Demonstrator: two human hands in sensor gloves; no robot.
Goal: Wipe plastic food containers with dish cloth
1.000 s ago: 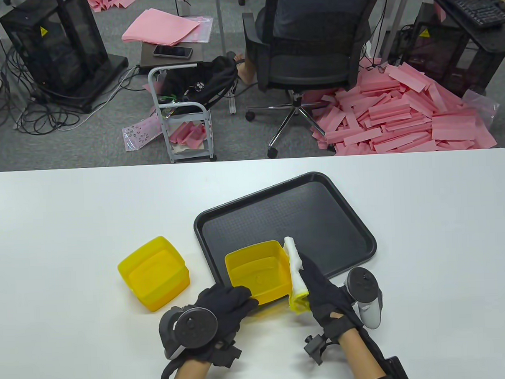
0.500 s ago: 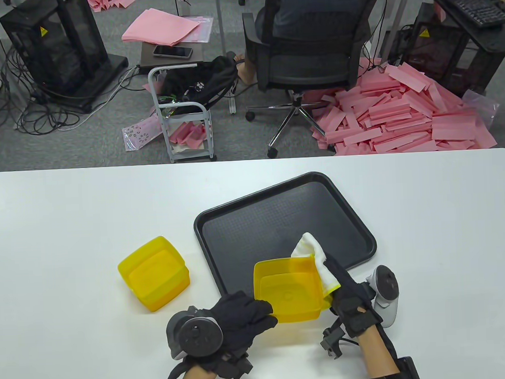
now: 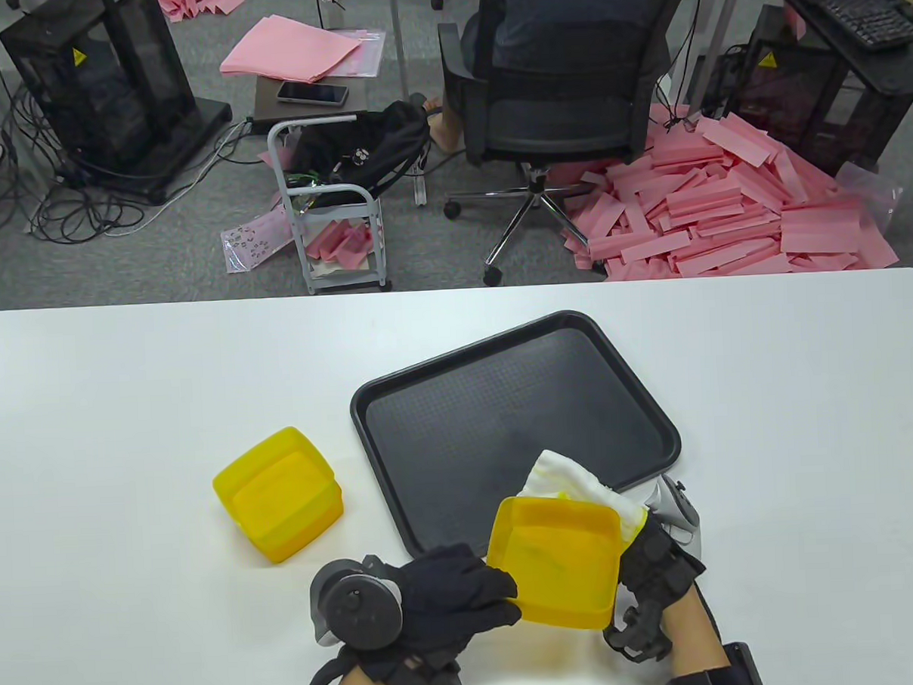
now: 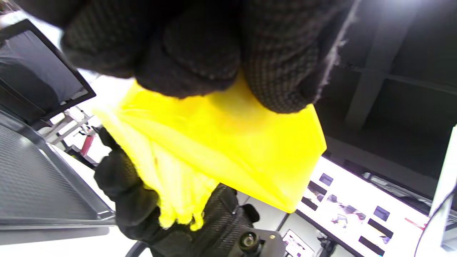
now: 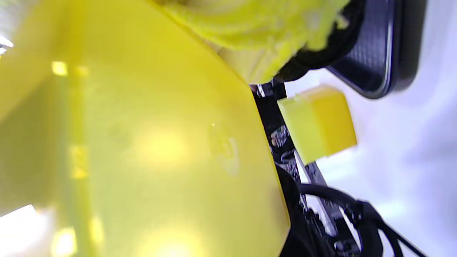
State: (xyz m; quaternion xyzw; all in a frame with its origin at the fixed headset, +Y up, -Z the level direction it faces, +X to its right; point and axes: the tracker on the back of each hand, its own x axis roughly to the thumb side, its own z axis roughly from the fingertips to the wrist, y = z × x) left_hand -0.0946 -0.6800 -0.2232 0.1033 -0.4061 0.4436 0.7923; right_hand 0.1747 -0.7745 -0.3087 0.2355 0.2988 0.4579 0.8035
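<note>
Table view: left hand [image 3: 452, 596] grips the container [image 3: 557, 573]; right hand [image 3: 652, 568] presses the cloth [image 3: 584, 484] against it.

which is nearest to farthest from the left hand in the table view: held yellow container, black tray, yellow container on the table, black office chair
1. Held yellow plastic container: gripped by the left hand, at its right.
2. Black plastic tray: just beyond, up and right.
3. Yellow plastic container on the table: up and left; close to the tray's rank.
4. Black office chair: on the floor beyond the table.
</note>
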